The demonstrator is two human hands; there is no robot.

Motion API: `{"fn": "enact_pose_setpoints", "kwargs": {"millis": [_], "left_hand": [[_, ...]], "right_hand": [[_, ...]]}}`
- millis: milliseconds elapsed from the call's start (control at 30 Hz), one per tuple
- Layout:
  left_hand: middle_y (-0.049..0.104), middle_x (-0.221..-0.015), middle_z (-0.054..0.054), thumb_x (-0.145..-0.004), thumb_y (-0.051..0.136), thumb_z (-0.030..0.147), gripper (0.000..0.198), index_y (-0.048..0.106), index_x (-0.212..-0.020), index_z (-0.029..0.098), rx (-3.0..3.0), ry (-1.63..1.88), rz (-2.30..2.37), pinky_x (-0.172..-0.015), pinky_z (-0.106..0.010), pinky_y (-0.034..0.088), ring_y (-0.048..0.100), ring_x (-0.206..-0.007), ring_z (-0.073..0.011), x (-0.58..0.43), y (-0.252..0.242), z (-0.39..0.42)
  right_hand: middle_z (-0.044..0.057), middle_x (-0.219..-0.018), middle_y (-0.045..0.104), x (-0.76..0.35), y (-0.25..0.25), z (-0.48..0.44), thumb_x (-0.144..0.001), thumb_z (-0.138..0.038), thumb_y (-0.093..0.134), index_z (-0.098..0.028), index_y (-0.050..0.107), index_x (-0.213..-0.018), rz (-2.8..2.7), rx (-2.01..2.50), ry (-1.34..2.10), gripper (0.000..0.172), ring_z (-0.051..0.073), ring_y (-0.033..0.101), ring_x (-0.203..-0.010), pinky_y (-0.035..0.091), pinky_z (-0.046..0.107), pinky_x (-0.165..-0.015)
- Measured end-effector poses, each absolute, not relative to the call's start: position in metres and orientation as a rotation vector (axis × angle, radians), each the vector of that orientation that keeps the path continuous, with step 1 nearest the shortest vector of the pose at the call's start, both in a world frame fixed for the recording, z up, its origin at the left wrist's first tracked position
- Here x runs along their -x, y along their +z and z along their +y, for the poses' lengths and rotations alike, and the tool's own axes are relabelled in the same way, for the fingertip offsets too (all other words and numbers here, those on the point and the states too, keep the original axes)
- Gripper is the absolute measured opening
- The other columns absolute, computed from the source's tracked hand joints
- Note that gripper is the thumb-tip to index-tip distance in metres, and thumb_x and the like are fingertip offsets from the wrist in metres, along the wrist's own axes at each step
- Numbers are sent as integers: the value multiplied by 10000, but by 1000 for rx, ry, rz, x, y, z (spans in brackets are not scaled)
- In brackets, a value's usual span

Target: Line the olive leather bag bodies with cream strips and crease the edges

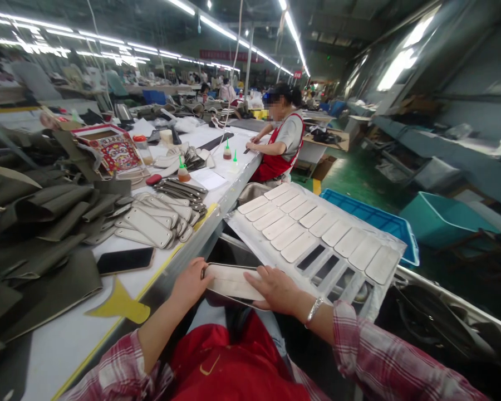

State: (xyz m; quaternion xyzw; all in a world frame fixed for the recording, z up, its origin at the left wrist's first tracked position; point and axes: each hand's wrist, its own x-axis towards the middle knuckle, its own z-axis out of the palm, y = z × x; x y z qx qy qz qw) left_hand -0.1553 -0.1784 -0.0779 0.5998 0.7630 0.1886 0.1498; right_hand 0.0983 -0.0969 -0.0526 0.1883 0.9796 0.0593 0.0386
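Note:
Above my lap, my left hand [193,283] and my right hand [278,291] hold a long cream panel [229,281] with rounded ends and a dark edge, one hand at either end. My left fingers wrap round its left end; my right fingers lie across its right part, with the thumb along its near side. It looks like leather or fabric. Beyond my right hand, a board [373,303] bears rows of similar cream pieces [294,243], with several open slots at its near side. On the table to the left lies a pile of cream tabs [148,225] with small holes.
On the table [52,356] are a phone [125,260], a yellow template [119,303], dark olive cut pieces [42,239], glue bottles [184,174] and a red patterned box [112,153]. A co-worker [286,133] stands farther along the table. Blue [411,245] and teal bins [442,214] sit at right.

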Motion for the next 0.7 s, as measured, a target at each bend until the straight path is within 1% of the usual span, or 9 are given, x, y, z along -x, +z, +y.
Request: {"fn": "enact_pose_setpoints", "kwargs": {"millis": [67, 300, 367, 433, 467, 500, 600, 633, 700], "left_hand": [[492, -1228, -91, -795, 514, 293, 187, 541, -943, 182, -1720, 537, 2195, -917, -337, 405, 527, -1076, -210, 153, -78, -180], [373, -1363, -93, -782, 527, 258, 252, 536, -1023, 186, -1711, 470, 2226, -919, -347, 407, 509, -1115, -226, 147, -72, -184], [346, -1381, -96, -783, 524, 246, 374, 476, -1150, 189, -1737, 473, 2246, -897, -346, 425, 502, -1124, -230, 147, -70, -184], [320, -1398, -107, -773, 533, 224, 521, 377, -1269, 187, -1794, 477, 2262, -877, -349, 440, 491, -1138, -241, 148, -69, -183], [311, -1405, -114, -766, 537, 205, 570, 343, -1301, 181, -1840, 473, 2271, -882, -355, 439, 476, -1154, -249, 148, -68, -182], [312, -1407, -120, -758, 539, 181, 582, 345, -1306, 174, -1898, 460, 2278, -896, -364, 430, 459, -1169, -258, 148, -67, -181], [420, -1346, -104, -759, 520, 127, 441, 490, -1197, 172, -2143, 380, 2178, -953, -401, 382, 431, -1181, -270, 139, -65, -179], [476, -1299, -93, -773, 513, 136, 378, 530, -1148, 175, -2228, 348, 2081, -959, -407, 375, 445, -1162, -264, 134, -65, -179], [561, -1201, -81, -805, 521, 218, 283, 571, -1080, 175, -2345, 297, 1845, -958, -399, 380, 483, -1112, -246, 121, -66, -179]], "right_hand": [[139, -1027, 471, -99, -53, -96, -718, -554, 554, -184, 343, -1331, 2991, -582, 154, 746, 263, 459, -836, 393, 366, -664], [150, -1043, 473, -97, -49, -90, -690, -525, 595, -171, 373, -1312, 2944, -533, 73, 750, 259, 473, -848, 411, 374, -698], [149, -1041, 475, -97, -48, -90, -684, -526, 600, -169, 373, -1310, 2934, -526, 70, 755, 260, 482, -848, 417, 377, -700], [151, -1039, 477, -94, -48, -90, -676, -527, 607, -170, 376, -1306, 2919, -526, 82, 760, 263, 491, -846, 423, 376, -689], [152, -1041, 478, -92, -48, -90, -672, -525, 610, -171, 380, -1301, 2911, -527, 91, 757, 265, 494, -845, 426, 374, -681], [153, -1042, 480, -89, -48, -89, -670, -523, 612, -171, 386, -1295, 2904, -525, 97, 752, 266, 498, -843, 429, 371, -672], [156, -1054, 480, -80, -48, -89, -674, -523, 607, -169, 399, -1277, 2911, -498, 88, 729, 267, 502, -853, 435, 366, -669], [155, -1056, 481, -79, -48, -89, -676, -530, 603, -168, 402, -1271, 2918, -490, 79, 725, 267, 503, -858, 436, 367, -673], [159, -1065, 482, -79, -48, -89, -676, -539, 599, -168, 407, -1264, 2920, -489, 71, 721, 272, 506, -870, 437, 371, -680]]}}
